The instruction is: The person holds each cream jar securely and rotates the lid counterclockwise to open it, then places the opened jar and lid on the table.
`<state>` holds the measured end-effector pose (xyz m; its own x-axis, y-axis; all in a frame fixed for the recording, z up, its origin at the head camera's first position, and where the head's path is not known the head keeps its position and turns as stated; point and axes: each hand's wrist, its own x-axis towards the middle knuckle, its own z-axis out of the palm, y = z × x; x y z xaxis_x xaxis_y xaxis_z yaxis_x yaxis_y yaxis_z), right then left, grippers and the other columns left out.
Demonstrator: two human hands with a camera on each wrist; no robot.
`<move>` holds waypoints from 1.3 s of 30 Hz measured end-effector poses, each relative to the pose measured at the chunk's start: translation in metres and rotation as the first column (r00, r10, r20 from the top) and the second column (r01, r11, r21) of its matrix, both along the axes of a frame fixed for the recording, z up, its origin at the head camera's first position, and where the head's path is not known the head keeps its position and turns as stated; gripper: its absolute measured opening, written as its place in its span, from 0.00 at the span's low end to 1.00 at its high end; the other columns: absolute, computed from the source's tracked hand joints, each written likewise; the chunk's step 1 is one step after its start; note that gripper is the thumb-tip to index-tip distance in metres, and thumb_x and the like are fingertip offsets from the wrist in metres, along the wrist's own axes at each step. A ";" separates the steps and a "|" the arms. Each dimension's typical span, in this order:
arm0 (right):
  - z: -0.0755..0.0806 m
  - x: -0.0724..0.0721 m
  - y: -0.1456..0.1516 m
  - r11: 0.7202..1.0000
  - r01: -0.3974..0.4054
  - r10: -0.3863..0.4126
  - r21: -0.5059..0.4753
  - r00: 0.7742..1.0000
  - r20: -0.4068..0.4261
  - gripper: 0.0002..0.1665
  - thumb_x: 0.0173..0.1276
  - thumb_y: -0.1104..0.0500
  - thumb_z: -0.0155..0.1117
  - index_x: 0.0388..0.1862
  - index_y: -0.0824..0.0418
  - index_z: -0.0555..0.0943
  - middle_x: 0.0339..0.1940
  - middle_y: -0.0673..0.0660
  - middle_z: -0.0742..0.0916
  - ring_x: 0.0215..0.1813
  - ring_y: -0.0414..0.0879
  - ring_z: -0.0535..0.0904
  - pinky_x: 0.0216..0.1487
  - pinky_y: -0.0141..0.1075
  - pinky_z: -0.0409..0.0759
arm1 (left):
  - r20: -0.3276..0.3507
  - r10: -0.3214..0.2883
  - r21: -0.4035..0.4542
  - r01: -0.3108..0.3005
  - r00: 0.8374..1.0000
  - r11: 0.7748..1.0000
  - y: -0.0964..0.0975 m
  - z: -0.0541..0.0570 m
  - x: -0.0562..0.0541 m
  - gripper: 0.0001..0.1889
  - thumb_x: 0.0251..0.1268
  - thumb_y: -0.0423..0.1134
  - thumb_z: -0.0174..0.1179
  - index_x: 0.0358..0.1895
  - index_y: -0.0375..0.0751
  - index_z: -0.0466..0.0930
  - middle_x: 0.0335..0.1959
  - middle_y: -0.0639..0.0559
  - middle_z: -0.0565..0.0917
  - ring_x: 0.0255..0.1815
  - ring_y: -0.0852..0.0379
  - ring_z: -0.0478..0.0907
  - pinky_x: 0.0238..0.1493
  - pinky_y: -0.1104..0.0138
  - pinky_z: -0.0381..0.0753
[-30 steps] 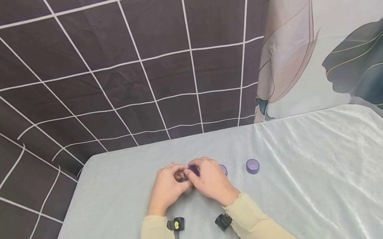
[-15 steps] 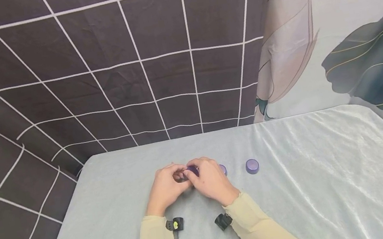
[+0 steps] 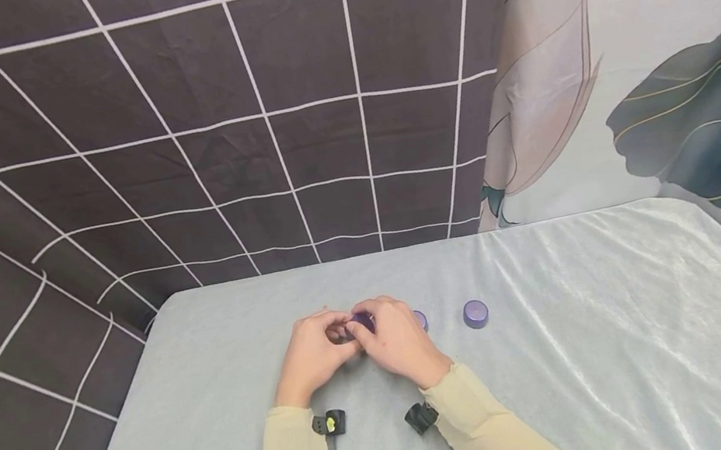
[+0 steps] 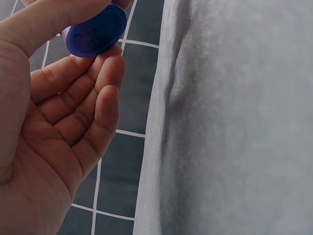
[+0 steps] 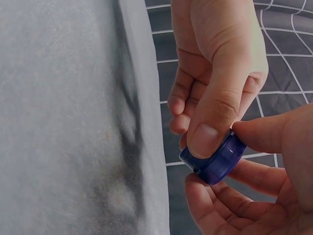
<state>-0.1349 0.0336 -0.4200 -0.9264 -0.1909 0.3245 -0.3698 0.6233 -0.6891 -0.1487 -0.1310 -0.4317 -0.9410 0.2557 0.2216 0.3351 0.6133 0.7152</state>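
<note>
Both hands hold one small round purple container between them over the cloth. In the right wrist view this container is short and two-stepped, with a wider band beside a narrower part. A flat round face of the container with small marks shows in the left wrist view. My left hand pinches it with thumb and fingers, its other fingers loosely curled below. My right hand grips the wider band between thumb and fingertips. A second purple round piece is partly hidden behind my right hand.
Farther right on the pale grey-blue cloth-covered table lies another purple round piece. A dark grid-patterned curtain hangs at the back and left, with a leaf-patterned curtain at the right. Each wrist wears a small black camera.
</note>
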 end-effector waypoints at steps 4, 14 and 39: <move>0.000 0.000 0.000 1.000 -0.003 0.003 0.002 1.000 -0.003 0.13 0.68 0.56 0.66 0.45 0.63 0.87 0.42 0.58 0.89 0.49 0.51 0.85 0.52 0.46 0.80 | 0.001 0.002 -0.002 -0.002 1.000 1.000 0.000 0.000 0.001 0.16 0.47 0.38 0.78 0.42 0.39 0.88 0.33 0.60 0.85 0.32 0.65 0.81 0.38 0.68 0.83; 0.002 0.000 0.002 1.000 -0.024 0.024 0.018 1.000 -0.006 0.12 0.68 0.57 0.66 0.45 0.62 0.87 0.40 0.57 0.89 0.44 0.49 0.83 0.49 0.45 0.80 | -0.007 -0.003 -0.014 0.003 1.000 1.000 -0.001 -0.001 0.000 0.16 0.48 0.38 0.77 0.41 0.39 0.88 0.31 0.60 0.84 0.32 0.64 0.80 0.38 0.68 0.83; 0.001 -0.003 0.008 0.992 -0.119 0.121 0.047 0.992 -0.034 0.11 0.67 0.60 0.67 0.46 0.61 0.86 0.43 0.57 0.88 0.49 0.50 0.84 0.53 0.46 0.80 | -0.007 -0.005 -0.021 0.004 1.000 1.000 -0.001 -0.004 -0.002 0.14 0.47 0.38 0.77 0.39 0.40 0.88 0.32 0.59 0.84 0.31 0.65 0.80 0.38 0.69 0.82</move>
<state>-0.1377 0.0420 -0.4194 -0.8837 -0.3151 0.3462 -0.4681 0.6031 -0.6459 -0.1510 -0.1319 -0.4357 -0.9382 0.2647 0.2230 0.3431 0.6270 0.6994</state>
